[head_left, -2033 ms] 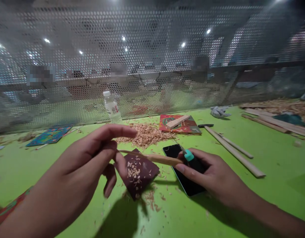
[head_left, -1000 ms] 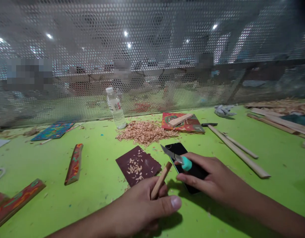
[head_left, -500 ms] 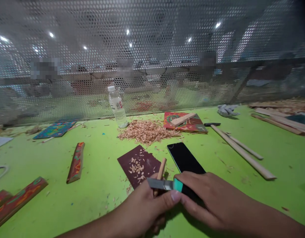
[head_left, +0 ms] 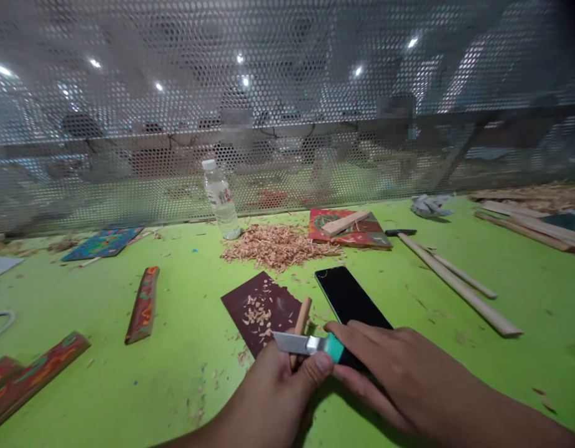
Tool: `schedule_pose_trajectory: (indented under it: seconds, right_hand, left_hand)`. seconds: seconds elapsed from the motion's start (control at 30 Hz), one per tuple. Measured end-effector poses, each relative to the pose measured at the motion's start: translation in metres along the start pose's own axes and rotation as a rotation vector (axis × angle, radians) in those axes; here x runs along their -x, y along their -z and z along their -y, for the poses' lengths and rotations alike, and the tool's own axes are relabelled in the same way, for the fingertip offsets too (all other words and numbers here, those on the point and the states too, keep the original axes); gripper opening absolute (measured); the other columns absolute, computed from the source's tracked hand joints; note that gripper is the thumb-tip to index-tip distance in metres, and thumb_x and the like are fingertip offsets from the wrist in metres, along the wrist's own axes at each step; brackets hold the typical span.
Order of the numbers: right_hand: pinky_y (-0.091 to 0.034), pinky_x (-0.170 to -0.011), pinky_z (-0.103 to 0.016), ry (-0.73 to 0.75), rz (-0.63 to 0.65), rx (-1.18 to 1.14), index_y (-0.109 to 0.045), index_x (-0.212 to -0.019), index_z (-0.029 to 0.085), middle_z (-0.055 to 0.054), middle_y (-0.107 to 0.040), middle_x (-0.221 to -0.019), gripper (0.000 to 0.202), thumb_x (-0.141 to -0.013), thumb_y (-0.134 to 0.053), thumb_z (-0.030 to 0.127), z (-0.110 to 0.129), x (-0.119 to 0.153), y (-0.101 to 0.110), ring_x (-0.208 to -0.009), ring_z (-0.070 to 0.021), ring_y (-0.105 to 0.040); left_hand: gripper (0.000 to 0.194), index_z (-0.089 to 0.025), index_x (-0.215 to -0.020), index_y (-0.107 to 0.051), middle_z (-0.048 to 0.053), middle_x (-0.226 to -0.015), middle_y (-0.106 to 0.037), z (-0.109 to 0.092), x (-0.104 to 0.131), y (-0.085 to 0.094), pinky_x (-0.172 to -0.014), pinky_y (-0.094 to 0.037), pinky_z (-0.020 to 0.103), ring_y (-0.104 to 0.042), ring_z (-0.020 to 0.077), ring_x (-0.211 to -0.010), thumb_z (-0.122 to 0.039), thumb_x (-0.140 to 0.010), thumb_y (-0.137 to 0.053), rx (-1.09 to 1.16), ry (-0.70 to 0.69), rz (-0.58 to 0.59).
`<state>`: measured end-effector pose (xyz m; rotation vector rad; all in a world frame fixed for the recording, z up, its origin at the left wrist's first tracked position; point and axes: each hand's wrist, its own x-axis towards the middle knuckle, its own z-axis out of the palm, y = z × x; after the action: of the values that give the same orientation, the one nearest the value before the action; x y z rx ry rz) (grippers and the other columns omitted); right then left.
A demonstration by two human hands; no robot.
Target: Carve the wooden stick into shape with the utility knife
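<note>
My left hand (head_left: 280,386) is closed around a slim wooden stick (head_left: 302,318), whose upper end pokes out toward the dark red sandpaper sheet (head_left: 236,305). In my right hand (head_left: 385,367) is a utility knife (head_left: 336,347) with a teal and black handle. Its blade lies across the stick and points left. My left thumb presses against the knife near the teal collar. Pale shavings lie on the sandpaper. Just beyond my right hand rests a black phone (head_left: 350,295), partly covered by the fingers.
Behind the sandpaper is a heap of shavings (head_left: 278,246) beside a water bottle (head_left: 222,205). A painted board (head_left: 381,233) and a hammer (head_left: 450,280) lie right. Painted strips (head_left: 142,305) lie left. A perforated metal screen (head_left: 287,81) closes off the table's back.
The knife and both hands have shifted slightly; the blade sits a little further left and is tilted differently across the stick. The things on the table stay put.
</note>
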<state>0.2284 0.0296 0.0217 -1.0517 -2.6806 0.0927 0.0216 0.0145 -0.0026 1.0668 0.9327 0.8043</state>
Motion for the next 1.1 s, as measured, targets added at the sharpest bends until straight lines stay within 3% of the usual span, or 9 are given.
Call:
schedule_pose_trajectory:
  seconds: [0.1, 0.33, 0.53, 0.67, 0.8, 0.9, 1.0, 1.07, 1.1]
  right_hand:
    - [-0.049, -0.050, -0.036, -0.009, -0.047, 0.000, -0.059, -0.114, 0.020, -0.006, -0.073, -0.082, 0.036, -0.114, -0.031, 0.041, 0.002, 0.000, 0.001, -0.059, -0.0249, -0.071]
    - [-0.057, -0.050, -0.038, -0.057, -0.143, 0.017, -0.062, -0.127, 0.016, -0.010, -0.078, -0.088, 0.042, -0.114, -0.032, 0.042, 0.006, 0.003, -0.005, -0.064, -0.0278, -0.077]
    - [-0.065, -0.062, -0.049, -0.280, -0.196, 0.024, -0.067, -0.121, 0.013, -0.021, -0.081, -0.105, 0.054, -0.113, -0.027, 0.048, -0.013, -0.003, 0.005, -0.067, -0.0342, -0.079]
    - [-0.067, -0.074, -0.053, -0.244, -0.206, 0.023, -0.067, -0.124, 0.012, -0.022, -0.081, -0.112, 0.050, -0.113, -0.032, 0.045, -0.025, -0.004, 0.009, -0.085, -0.0383, -0.082]
    - [-0.067, -0.077, -0.053, -0.172, -0.156, 0.008, -0.065, -0.132, 0.010, -0.023, -0.078, -0.123, 0.045, -0.111, -0.036, 0.039, -0.028, -0.001, 0.007, -0.098, -0.0391, -0.081]
    - [-0.066, -0.075, -0.049, -0.142, -0.102, -0.019, -0.065, -0.132, 0.013, -0.021, -0.079, -0.121, 0.040, -0.110, -0.041, 0.037, -0.026, 0.000, 0.007, -0.096, -0.0363, -0.081]
    - [-0.065, -0.068, -0.044, -0.093, -0.012, -0.077, -0.067, -0.122, 0.018, -0.017, -0.080, -0.113, 0.034, -0.110, -0.043, 0.039, -0.020, -0.001, 0.009, -0.087, -0.0327, -0.080]
    - [-0.062, -0.065, -0.043, -0.060, 0.035, -0.104, -0.066, -0.117, 0.020, -0.016, -0.079, -0.110, 0.032, -0.111, -0.042, 0.040, -0.016, -0.002, 0.011, -0.083, -0.0321, -0.079]
    - [-0.061, -0.063, -0.042, -0.047, 0.045, -0.116, -0.066, -0.116, 0.020, -0.015, -0.079, -0.108, 0.032, -0.111, -0.042, 0.041, -0.014, -0.002, 0.011, -0.081, -0.0317, -0.079]
  left_hand:
    - [0.044, -0.022, -0.079, -0.060, -0.008, -0.061, -0.039, -0.004, 0.001, -0.001, -0.062, -0.034, 0.026, -0.035, 0.0131, -0.060, -0.063, -0.090, -0.071, -0.031, 0.039, -0.014]
    - [0.041, -0.018, -0.089, -0.068, 0.000, -0.084, -0.058, -0.013, 0.001, -0.004, -0.081, -0.042, 0.030, -0.050, 0.0178, -0.083, -0.059, -0.095, -0.068, -0.093, -0.054, -0.029]
    - [0.047, -0.020, -0.086, -0.059, -0.005, -0.075, -0.042, -0.009, 0.003, -0.002, -0.068, -0.037, 0.029, -0.038, 0.0140, -0.070, -0.066, -0.094, -0.063, -0.161, 0.042, -0.063]
    - [0.044, -0.020, -0.098, -0.060, -0.005, -0.076, -0.045, -0.006, 0.002, 0.001, -0.064, -0.038, 0.025, -0.042, 0.0119, -0.069, -0.063, -0.095, -0.064, -0.088, 0.023, -0.059]
    - [0.042, -0.023, -0.119, -0.054, -0.012, -0.060, -0.035, -0.004, 0.003, 0.002, -0.042, -0.020, 0.022, -0.025, 0.0081, -0.046, -0.061, -0.101, -0.057, 0.059, 0.143, -0.018]
    - [0.037, -0.024, -0.124, -0.053, -0.014, -0.058, -0.035, -0.003, 0.003, 0.002, -0.039, -0.018, 0.021, -0.022, 0.0070, -0.041, -0.053, -0.102, -0.060, 0.114, 0.144, 0.046]
    - [0.036, -0.024, -0.125, -0.057, -0.008, -0.075, -0.050, -0.004, 0.002, 0.001, -0.054, -0.039, 0.019, -0.039, 0.0069, -0.052, -0.045, -0.099, -0.070, 0.161, 0.023, 0.076]
    - [0.039, -0.025, -0.127, -0.060, -0.001, -0.097, -0.061, -0.003, 0.002, 0.003, -0.088, -0.049, 0.026, -0.057, 0.0120, -0.081, -0.042, -0.096, -0.075, 0.180, -0.074, 0.084]
    - [0.041, -0.025, -0.129, -0.060, 0.002, -0.106, -0.063, -0.002, 0.002, 0.004, -0.104, -0.044, 0.031, -0.058, 0.0154, -0.097, -0.042, -0.095, -0.075, 0.164, -0.108, 0.089]
